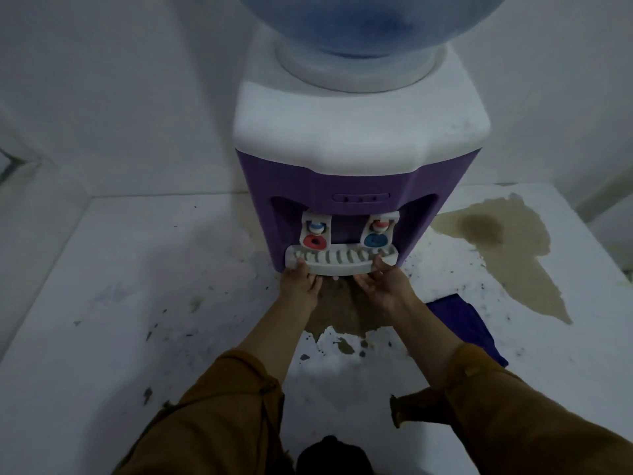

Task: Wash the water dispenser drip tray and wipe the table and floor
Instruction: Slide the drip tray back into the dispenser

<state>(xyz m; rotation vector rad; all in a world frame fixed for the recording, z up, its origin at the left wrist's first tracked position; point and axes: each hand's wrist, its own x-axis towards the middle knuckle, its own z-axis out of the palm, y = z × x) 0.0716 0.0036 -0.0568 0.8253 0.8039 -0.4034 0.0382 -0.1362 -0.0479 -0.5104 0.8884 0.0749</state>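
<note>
A purple and white water dispenser [356, 173] stands on a white table [137, 269], with a blue bottle [370, 22] on top. Its white slotted drip tray [342, 260] sits at the base under the red and blue taps. My left hand [299, 281] grips the tray's left end, thumb on top. My right hand [382, 282] holds the tray's right end from below, palm up, with the thumb on the rim.
A brown spill [507, 248] spreads over the table right of the dispenser, and another brown puddle [342, 313] lies in front of it under my wrists. A dark purple cloth [469, 323] lies by my right forearm. Dark specks dot the tabletop. White walls stand behind and to the left.
</note>
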